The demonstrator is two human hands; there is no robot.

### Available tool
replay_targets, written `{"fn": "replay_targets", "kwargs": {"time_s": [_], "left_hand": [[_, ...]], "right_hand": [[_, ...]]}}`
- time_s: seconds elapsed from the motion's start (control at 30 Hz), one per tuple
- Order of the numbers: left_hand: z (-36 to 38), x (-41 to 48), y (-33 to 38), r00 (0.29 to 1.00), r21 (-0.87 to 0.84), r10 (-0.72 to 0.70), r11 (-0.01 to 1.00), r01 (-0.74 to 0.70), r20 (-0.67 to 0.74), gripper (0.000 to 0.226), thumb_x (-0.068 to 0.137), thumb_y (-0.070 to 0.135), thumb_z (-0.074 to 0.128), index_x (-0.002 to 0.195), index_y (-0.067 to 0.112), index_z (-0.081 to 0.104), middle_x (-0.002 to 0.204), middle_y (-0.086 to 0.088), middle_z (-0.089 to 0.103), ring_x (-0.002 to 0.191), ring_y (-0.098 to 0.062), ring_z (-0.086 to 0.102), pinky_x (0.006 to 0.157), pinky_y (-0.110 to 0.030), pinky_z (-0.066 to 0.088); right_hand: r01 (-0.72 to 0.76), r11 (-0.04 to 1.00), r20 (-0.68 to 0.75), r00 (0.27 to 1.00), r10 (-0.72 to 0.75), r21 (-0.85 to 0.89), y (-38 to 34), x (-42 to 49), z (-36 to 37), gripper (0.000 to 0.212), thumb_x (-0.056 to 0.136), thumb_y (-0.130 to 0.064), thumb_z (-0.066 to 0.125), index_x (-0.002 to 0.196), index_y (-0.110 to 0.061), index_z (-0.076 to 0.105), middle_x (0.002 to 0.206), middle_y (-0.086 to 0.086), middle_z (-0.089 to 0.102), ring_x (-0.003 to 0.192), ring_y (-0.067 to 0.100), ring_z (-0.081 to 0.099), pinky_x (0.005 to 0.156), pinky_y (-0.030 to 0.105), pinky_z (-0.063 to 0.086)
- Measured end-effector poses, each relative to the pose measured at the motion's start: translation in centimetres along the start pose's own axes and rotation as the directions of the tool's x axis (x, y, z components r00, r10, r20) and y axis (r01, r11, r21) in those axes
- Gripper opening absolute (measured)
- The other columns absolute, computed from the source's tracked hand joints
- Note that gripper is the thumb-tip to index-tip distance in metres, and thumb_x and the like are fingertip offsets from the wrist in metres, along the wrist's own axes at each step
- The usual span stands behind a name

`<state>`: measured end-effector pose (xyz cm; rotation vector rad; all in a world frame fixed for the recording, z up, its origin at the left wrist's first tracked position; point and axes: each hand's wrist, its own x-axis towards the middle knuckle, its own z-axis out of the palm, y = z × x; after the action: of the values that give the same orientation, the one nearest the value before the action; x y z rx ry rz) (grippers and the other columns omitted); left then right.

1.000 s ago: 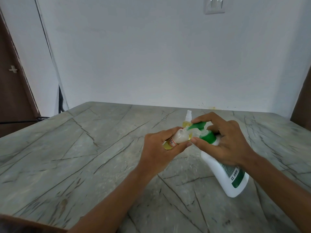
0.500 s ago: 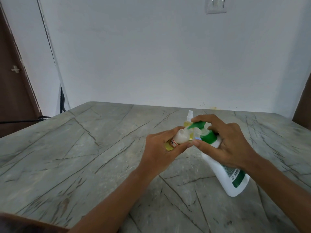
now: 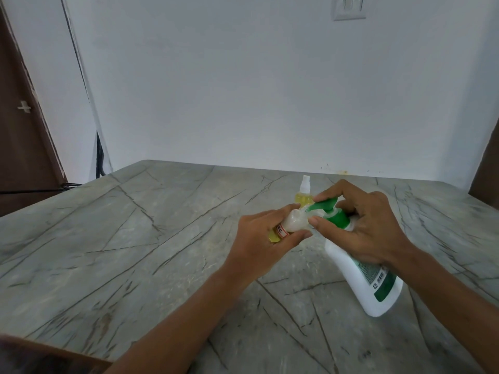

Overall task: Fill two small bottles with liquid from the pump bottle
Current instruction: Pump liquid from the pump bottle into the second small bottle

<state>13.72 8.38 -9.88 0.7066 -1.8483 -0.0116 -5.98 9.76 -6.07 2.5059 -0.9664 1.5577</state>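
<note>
My left hand (image 3: 259,238) grips a small translucent bottle (image 3: 293,222) with a red-edged label, tilted so its mouth meets the green nozzle of the pump bottle (image 3: 361,276). The white pump bottle leans to the left above the table, and my right hand (image 3: 361,225) holds its neck, with the forefinger on top of the green pump head and the thumb below the nozzle. A second small bottle (image 3: 303,197), holding yellow liquid and topped with a white spray cap, stands upright just behind the hands. Its lower part is hidden by my fingers.
The grey veined stone table (image 3: 135,252) fills the lower view and ends at a white wall behind. A dark wooden door (image 3: 24,125) stands at the far left and a wall switch plate (image 3: 349,6) is high on the wall.
Both hands and the two bottles they hold stay almost in place. The right forefinger stays on the pump head and the view has shifted slightly.
</note>
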Motion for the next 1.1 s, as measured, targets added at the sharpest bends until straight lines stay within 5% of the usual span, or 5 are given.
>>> {"fn": "replay_targets", "kwargs": {"time_s": [0.4,0.53,0.63,0.77,1.1], "left_hand": [[-0.07,0.20,0.13,1.000,-0.011,-0.008,1.000,0.008,-0.027,0.043,0.079,0.035,0.075,0.116,0.014,0.067,0.089,0.008,0.072,0.074,-0.003,0.064,0.064,-0.005,0.047],[0.01,0.17,0.10,1.000,-0.007,0.000,1.000,0.000,-0.029,0.043,0.080,0.036,0.074,0.115,0.012,0.067,0.087,0.007,0.072,0.071,-0.003,0.064,0.062,-0.006,0.047],[-0.02,0.16,0.09,1.000,-0.006,0.008,1.000,-0.008,-0.029,0.043,0.080,0.035,0.074,0.115,0.011,0.067,0.086,0.007,0.072,0.071,-0.002,0.063,0.062,-0.005,0.046],[0.03,0.18,0.20,0.999,-0.004,0.027,1.000,-0.027,-0.040,0.042,0.081,0.034,0.072,0.114,0.009,0.067,0.084,0.006,0.072,0.069,-0.004,0.063,0.060,-0.006,0.047],[0.19,-0.12,-0.19,0.998,0.045,0.069,0.997,-0.069,0.005,0.046,0.083,0.037,0.071,0.116,0.006,0.066,0.089,0.001,0.072,0.067,-0.004,0.063,0.060,-0.013,0.052]], "right_hand": [[0.037,0.998,0.054,0.998,-0.035,-0.043,0.41,-0.27,0.11,0.044,0.086,-0.048,0.060,0.123,-0.025,0.054,0.068,-0.019,0.062,0.051,0.005,0.058,0.052,0.033,0.054],[0.030,1.000,0.063,0.998,-0.029,-0.009,0.38,-0.28,0.02,0.048,0.085,-0.048,0.061,0.127,-0.026,0.050,0.064,-0.017,0.062,0.049,0.006,0.057,0.047,0.019,0.047],[0.035,0.999,0.055,0.998,-0.034,-0.029,0.38,-0.25,0.10,0.043,0.085,-0.051,0.060,0.122,-0.029,0.053,0.071,-0.010,0.066,0.051,0.008,0.059,0.049,0.030,0.052],[0.025,1.000,0.035,0.999,-0.024,-0.017,0.01,0.06,0.11,0.040,0.083,-0.049,0.063,0.115,-0.026,0.056,0.067,-0.019,0.063,0.047,0.008,0.057,0.044,0.011,0.039],[0.013,1.000,0.002,1.000,-0.013,0.006,-0.01,0.07,0.19,0.027,0.081,-0.043,0.065,0.101,-0.024,0.061,0.064,-0.008,0.068,0.050,0.004,0.060,0.044,0.010,0.041]]}}
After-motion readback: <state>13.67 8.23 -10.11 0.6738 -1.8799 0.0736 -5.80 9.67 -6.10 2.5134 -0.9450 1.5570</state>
